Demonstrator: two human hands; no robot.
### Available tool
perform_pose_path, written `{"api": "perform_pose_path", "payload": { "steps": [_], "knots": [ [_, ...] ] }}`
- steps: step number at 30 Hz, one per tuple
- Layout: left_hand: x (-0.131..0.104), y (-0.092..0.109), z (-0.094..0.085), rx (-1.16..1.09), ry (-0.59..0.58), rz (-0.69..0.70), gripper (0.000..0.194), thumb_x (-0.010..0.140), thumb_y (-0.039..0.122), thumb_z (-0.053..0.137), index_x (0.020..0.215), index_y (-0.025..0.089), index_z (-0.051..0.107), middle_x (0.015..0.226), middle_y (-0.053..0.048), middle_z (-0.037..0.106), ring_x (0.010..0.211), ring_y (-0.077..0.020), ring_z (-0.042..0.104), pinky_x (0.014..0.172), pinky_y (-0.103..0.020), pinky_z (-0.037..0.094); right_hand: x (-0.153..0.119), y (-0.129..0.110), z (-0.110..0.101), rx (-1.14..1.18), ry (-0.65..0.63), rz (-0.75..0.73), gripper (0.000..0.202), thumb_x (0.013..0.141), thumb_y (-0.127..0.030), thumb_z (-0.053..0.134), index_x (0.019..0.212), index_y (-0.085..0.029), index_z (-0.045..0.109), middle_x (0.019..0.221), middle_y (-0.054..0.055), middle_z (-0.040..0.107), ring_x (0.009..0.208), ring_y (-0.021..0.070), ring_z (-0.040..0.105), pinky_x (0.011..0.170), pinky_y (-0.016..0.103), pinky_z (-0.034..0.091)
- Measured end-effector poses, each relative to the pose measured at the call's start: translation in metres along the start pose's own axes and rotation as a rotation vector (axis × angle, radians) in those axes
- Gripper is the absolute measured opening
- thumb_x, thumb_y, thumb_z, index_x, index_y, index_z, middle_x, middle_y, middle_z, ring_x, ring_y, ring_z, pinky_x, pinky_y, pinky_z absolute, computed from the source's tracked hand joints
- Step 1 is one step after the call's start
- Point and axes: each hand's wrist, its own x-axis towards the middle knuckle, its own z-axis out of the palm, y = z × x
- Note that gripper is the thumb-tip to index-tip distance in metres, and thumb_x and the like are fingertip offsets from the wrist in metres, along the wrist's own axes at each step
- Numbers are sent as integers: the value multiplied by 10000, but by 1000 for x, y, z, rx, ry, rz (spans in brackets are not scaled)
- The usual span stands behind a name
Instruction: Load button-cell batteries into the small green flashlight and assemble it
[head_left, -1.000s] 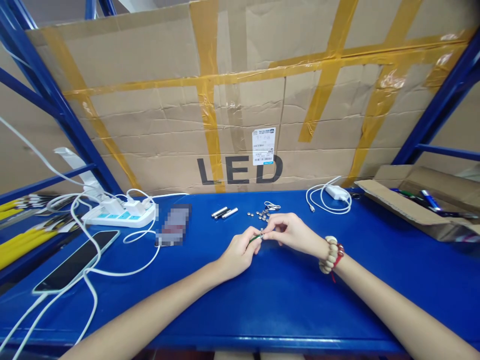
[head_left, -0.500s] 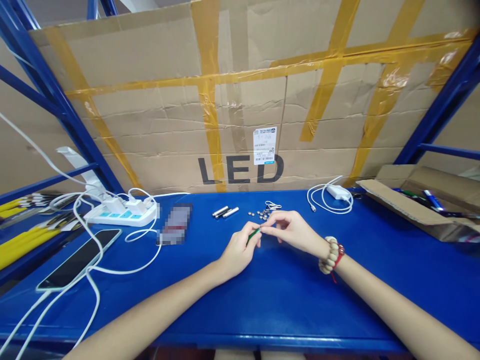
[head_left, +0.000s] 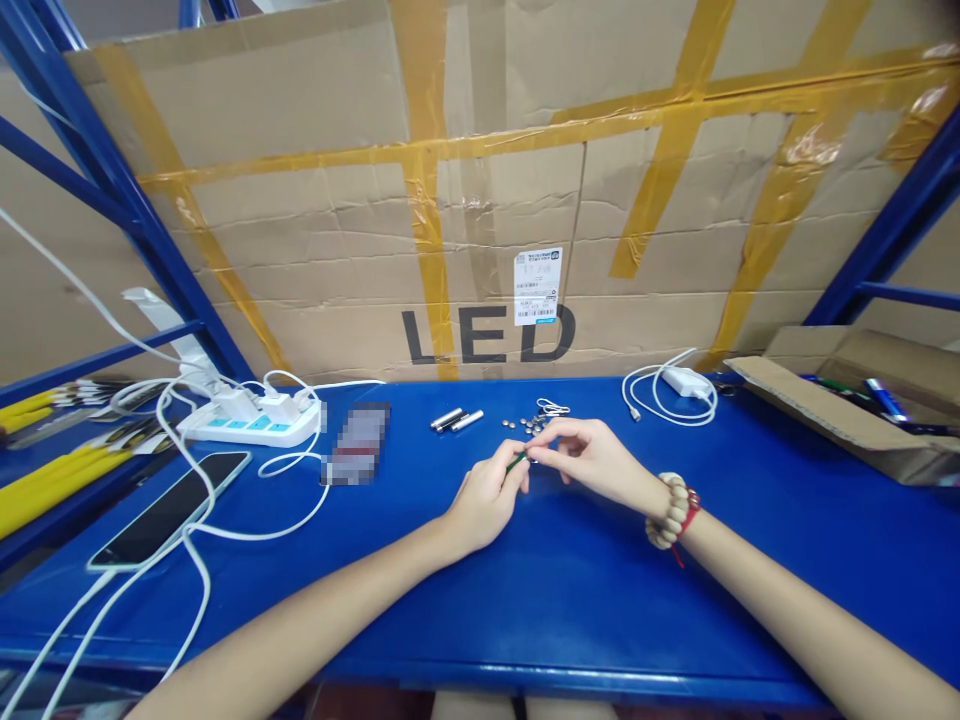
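My left hand (head_left: 484, 505) is closed around a small green tube (head_left: 515, 462), and only a short stretch of it shows between the fingers. Thumb and forefinger of my right hand (head_left: 596, 462) are pinched together at the tube's upper end; whatever they grip is too small to make out. Just beyond my fingertips lie several small round silver pieces (head_left: 529, 430) that look like button cells. A pale looped cord (head_left: 553, 406) rests behind them. To their left is a group of short silver and black metal tubes (head_left: 457, 420).
At left, a white power strip (head_left: 255, 425) with plugs and trailing white cables stands near a phone (head_left: 169, 512) and a blurred-out flat item (head_left: 356, 445). A white charger with cable (head_left: 686, 382) and an open cardboard box (head_left: 832, 440) are at right. A large carton (head_left: 337, 250) backs the blue table.
The view has shifted slightly, so everything sits a little further right. Both hands stay together at the green tube, with only small finger movement.
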Motion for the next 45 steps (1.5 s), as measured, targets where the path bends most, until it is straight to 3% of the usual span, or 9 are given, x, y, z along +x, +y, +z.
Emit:
{"api": "perform_pose_path", "payload": {
  "steps": [19,35,45],
  "knots": [
    [-1,1,-1,-3,6,26,204,910,295,307,960,207,485,683,32,563,647,-114,536,668,-223,395,0,4,0,38,-13,-6,306,757,-448,590,795,-154,668,760,39,638,425,58,522,401,184,417],
    [0,0,-1,23,6,23,187,913,283,316,945,214,486,690,40,560,641,-108,540,663,-213,390,0,-3,-2,26,0,38,282,725,-418,629,757,-140,666,657,19,626,415,63,515,404,187,394],
    [-5,3,-2,137,-68,68,180,913,250,291,959,195,457,745,14,566,659,-123,544,632,-224,400,3,-2,-11,147,-127,230,208,602,-334,717,637,-132,681,544,2,615,432,67,489,409,180,388]
  ]
}}
